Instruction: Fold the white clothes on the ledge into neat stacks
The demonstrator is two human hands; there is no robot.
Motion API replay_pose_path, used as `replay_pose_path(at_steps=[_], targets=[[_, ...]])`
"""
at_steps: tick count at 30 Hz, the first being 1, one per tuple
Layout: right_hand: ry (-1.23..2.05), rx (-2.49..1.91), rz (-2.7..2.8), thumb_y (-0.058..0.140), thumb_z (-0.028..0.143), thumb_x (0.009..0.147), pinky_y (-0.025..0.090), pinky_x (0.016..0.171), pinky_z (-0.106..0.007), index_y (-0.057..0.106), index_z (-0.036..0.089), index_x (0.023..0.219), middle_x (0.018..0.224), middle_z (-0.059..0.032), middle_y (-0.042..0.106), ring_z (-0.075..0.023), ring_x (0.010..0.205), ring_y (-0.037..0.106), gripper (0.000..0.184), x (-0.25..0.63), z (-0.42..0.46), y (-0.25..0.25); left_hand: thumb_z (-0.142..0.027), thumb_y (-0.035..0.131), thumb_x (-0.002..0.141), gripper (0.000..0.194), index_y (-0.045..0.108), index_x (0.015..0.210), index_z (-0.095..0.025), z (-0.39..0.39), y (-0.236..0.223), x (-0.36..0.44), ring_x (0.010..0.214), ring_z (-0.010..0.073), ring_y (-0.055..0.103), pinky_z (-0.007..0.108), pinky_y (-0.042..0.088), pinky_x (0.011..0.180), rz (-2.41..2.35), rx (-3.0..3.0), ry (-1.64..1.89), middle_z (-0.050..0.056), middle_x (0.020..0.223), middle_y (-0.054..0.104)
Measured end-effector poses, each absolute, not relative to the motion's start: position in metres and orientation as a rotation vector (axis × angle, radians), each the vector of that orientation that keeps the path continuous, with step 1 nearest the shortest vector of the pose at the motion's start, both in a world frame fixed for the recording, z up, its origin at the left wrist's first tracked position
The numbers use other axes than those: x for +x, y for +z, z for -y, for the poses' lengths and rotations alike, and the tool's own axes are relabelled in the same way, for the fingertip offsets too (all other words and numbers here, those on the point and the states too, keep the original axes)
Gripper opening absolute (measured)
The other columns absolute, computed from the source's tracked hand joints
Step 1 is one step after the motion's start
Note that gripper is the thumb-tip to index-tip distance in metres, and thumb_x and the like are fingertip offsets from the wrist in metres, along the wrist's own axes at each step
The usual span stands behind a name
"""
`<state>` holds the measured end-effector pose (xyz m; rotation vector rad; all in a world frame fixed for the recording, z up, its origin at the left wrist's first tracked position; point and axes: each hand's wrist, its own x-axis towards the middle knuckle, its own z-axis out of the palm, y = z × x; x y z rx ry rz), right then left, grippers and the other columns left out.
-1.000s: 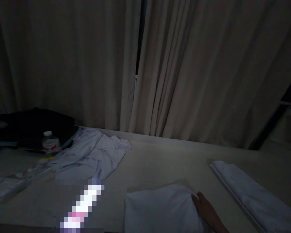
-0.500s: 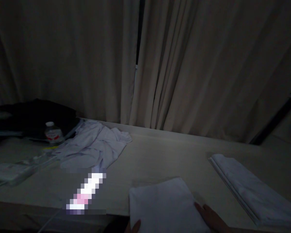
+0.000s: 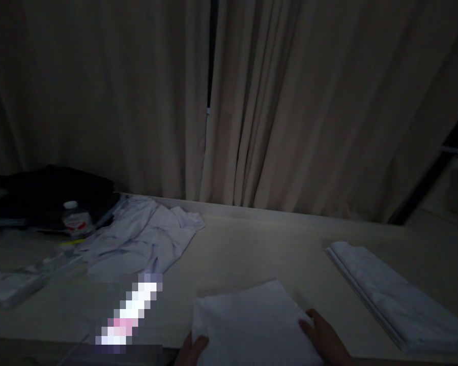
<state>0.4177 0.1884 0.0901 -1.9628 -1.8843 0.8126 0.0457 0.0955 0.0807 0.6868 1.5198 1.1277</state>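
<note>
A folded white cloth (image 3: 255, 325) lies at the table's near edge, its lower part cut off by the frame. My left hand (image 3: 191, 351) grips its left side, thumb on top and the other fingers mostly hidden beneath. On the right side, my right hand (image 3: 322, 333) pinches the edge between thumb and fingers. To the right rests a long folded stack of white cloth (image 3: 397, 300), apart from my hand. A crumpled white cloth (image 3: 145, 234) lies farther back on the left.
Black fabric (image 3: 53, 190) is heaped at the back left behind a clear bottle (image 3: 76, 221). A whitish box-like item (image 3: 11, 284) sits at the left. A bright pixelated patch covers something near the front. Beige curtains (image 3: 137, 101) hang behind the pale table (image 3: 252, 249).
Both hands have moved up along the cloth's sides and show more now. My right thumb now lies over the cloth's edge. The view has shifted slightly.
</note>
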Motion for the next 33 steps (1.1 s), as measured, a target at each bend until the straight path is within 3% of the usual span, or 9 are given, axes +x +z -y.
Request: replay_pose_path(at_steps=[4, 9, 15, 18, 22, 26, 28, 31, 33], targets=[[0.796, -1.804, 1.818, 0.038, 0.053, 0.081, 0.046, 0.083, -0.031, 0.052, 0.021, 0.098, 0.101, -0.009, 0.069, -0.0236, 0.093, 0.064, 0.039, 0.409, -0.2, 0.122, -0.034, 0.052, 0.068, 0.048, 0.052, 0.11, -0.013, -0.126, 0.101, 0.042, 0.112, 0.0295, 0.058, 0.043, 0.048, 0.096, -1.536, 0.834, 1.165, 0.016, 0.123, 0.061], [0.664, -1.716, 1.656, 0.033, 0.058, 0.083, 0.047, 0.08, -0.031, 0.051, 0.023, 0.1, 0.097, -0.0082, 0.069, -0.0233, 0.092, 0.064, 0.043, 0.414, -0.213, 0.16, -0.039, 0.051, 0.072, 0.049, 0.046, 0.116, -0.019, -0.155, 0.153, 0.035, 0.101, 0.0283, 0.064, 0.044, 0.052, 0.089, -1.389, 0.856, 1.268, 0.011, 0.114, 0.066], [0.802, -2.0, 1.819, 0.032, 0.047, 0.086, 0.045, 0.087, -0.031, 0.047, 0.016, 0.112, 0.113, -0.0152, 0.065, -0.0231, 0.102, 0.063, 0.043, 0.406, -0.212, 0.096, -0.039, 0.043, 0.075, 0.044, 0.048, 0.11, -0.012, -0.162, 0.084, 0.01, 0.107, 0.0283, 0.061, 0.04, 0.051, 0.089, -1.701, 1.084, 1.091, 0.017, 0.118, 0.063], [0.853, -2.048, 1.923, 0.038, 0.042, 0.086, 0.043, 0.093, -0.03, 0.045, 0.013, 0.116, 0.123, -0.0176, 0.059, -0.0228, 0.111, 0.059, 0.043, 0.399, -0.206, 0.062, -0.033, 0.037, 0.077, 0.038, 0.049, 0.108, -0.013, -0.165, 0.051, -0.006, 0.103, 0.0244, 0.064, 0.035, 0.05, 0.09, -1.899, 1.218, 0.915, 0.014, 0.112, 0.066], [0.841, -2.037, 1.903, 0.038, 0.041, 0.087, 0.045, 0.086, -0.029, 0.045, 0.015, 0.115, 0.112, -0.0144, 0.065, -0.0223, 0.103, 0.063, 0.038, 0.389, -0.197, 0.06, -0.032, 0.032, 0.083, 0.04, 0.047, 0.113, -0.013, -0.176, 0.063, -0.028, 0.091, 0.0232, 0.067, 0.034, 0.052, 0.082, -2.086, 1.328, 0.741, 0.012, 0.1, 0.069], [0.871, -1.982, 1.894, 0.04, 0.039, 0.087, 0.046, 0.076, -0.027, 0.052, 0.02, 0.103, 0.091, -0.0079, 0.07, -0.0199, 0.087, 0.065, 0.028, 0.379, -0.188, 0.071, -0.028, 0.03, 0.084, 0.046, 0.043, 0.124, -0.009, -0.186, 0.1, -0.022, 0.112, 0.0333, 0.055, 0.05, 0.041, 0.095, -2.282, 1.539, 0.639, 0.022, 0.123, 0.056], [0.821, -1.911, 1.934, 0.041, 0.032, 0.086, 0.045, 0.073, -0.026, 0.054, 0.02, 0.1, 0.088, -0.0067, 0.069, -0.0188, 0.083, 0.064, 0.023, 0.372, -0.185, 0.073, -0.023, 0.034, 0.083, 0.044, 0.047, 0.123, -0.011, -0.182, 0.11, 0.0, 0.12, 0.0315, 0.049, 0.048, 0.037, 0.1, -2.268, 1.832, 0.515, 0.019, 0.129, 0.052], [0.549, -1.789, 2.033, 0.041, 0.02, 0.082, 0.043, 0.082, -0.028, 0.059, 0.018, 0.095, 0.096, -0.0091, 0.066, -0.0198, 0.092, 0.06, 0.022, 0.353, -0.185, 0.079, -0.022, 0.035, 0.084, 0.035, 0.061, 0.106, -0.017, -0.163, 0.101, 0.04, 0.108, 0.0251, 0.057, 0.039, 0.044, 0.093, -2.076, 2.159, 0.264, 0.013, 0.114, 0.063], [0.44, -1.699, 2.146, 0.041, 0.016, 0.08, 0.041, 0.087, -0.03, 0.063, 0.018, 0.087, 0.097, -0.0099, 0.065, -0.0213, 0.096, 0.058, 0.024, 0.338, -0.188, 0.087, -0.025, 0.034, 0.085, 0.036, 0.063, 0.106, -0.018, -0.149, 0.082, 0.056, 0.109, 0.0252, 0.058, 0.04, 0.045, 0.095, -2.042, 2.179, 0.202, 0.013, 0.115, 0.065]])
